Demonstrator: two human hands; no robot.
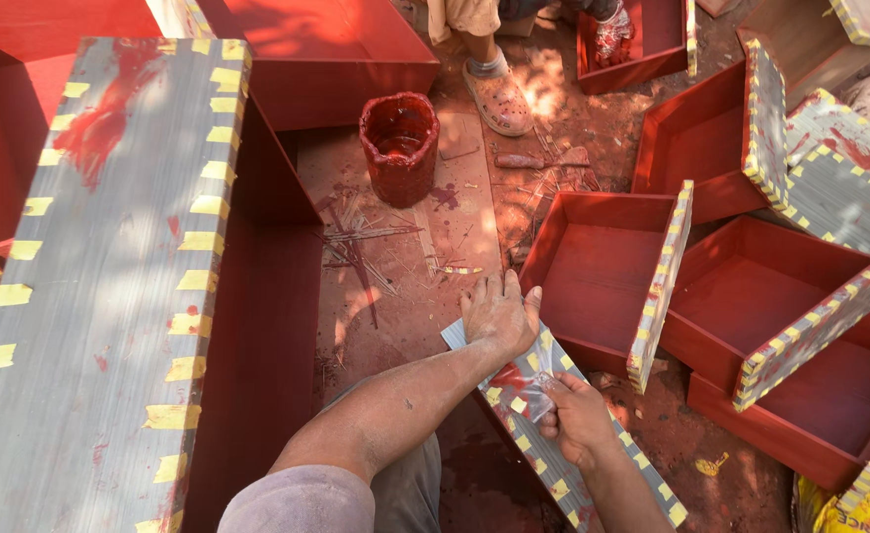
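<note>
Head view, left hand (pixel 499 314) flat on grey yellow-taped panel (pixel 553 464), right hand (pixel 575 419) pinching its clear film (pixel 526 387), red paint pot (pixel 398 146) beyond

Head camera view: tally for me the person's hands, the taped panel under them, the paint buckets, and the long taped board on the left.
Hands: 2 (left hand, right hand)
Taped grey panel under the hands: 1
Red-coated paint bucket: 1
Long taped board: 1
Total: 5
</note>
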